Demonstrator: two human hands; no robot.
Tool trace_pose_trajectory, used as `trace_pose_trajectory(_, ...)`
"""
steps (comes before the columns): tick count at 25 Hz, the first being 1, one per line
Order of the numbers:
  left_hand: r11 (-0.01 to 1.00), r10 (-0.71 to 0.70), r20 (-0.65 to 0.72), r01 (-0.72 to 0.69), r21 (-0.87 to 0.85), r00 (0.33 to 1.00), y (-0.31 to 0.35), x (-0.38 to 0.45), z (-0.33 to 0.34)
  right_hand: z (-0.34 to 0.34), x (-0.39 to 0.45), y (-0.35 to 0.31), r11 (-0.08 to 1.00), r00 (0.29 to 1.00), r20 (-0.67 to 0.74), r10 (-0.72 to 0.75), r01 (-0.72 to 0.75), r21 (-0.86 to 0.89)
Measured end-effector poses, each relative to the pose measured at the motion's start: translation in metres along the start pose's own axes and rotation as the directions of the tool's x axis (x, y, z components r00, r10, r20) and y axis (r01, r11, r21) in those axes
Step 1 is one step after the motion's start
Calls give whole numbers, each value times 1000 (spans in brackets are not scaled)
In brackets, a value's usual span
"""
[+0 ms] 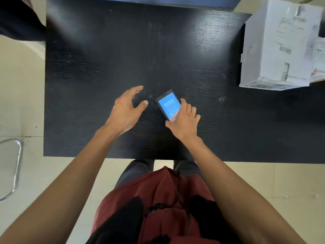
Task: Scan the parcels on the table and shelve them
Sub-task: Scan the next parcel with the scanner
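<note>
Taking up the scanner, by the look of it, ahead of scanning: right hand grasping the handheld scanner by its near, lower end, thumb on one long edge and fingers curled over the other, blue screen facing up. Scanner low over the black table, lifted or resting not clear. Left hand just to the left of that grip, released, fingers spread and relaxed, holding nothing, hovering over the tabletop.

One parcel in view: a white box, well away from the grip, far off to the right and beyond it at the table's far right corner, printed label and barcode on its top face. Something pale at its right edge, too blurred to name.

Next move, as a judgement: raising the scanner, carrying it right and forward, and aiming it at that barcode, free hand steadying or turning the box.

Count: one scanner, one parcel, two hands, one table. Also a chrome chair frame on the floor, down and left of the grip.
</note>
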State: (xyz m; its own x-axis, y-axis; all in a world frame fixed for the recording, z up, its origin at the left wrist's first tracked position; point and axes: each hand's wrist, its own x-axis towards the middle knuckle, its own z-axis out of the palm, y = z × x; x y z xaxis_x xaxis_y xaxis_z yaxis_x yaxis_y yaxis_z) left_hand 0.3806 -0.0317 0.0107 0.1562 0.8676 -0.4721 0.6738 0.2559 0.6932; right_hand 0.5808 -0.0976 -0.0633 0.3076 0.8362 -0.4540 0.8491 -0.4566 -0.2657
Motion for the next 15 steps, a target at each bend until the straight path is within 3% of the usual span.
trace_pose_trajectory(8,999,43,50,-43,-4,998,44,11,37,-90,-2,60,976,997,-64,38,-23,219)
trace_pose_trajectory(15,979,192,125,-198,40,973,127,34,101,-175,-9,135,904,969,-174,177,-90,417)
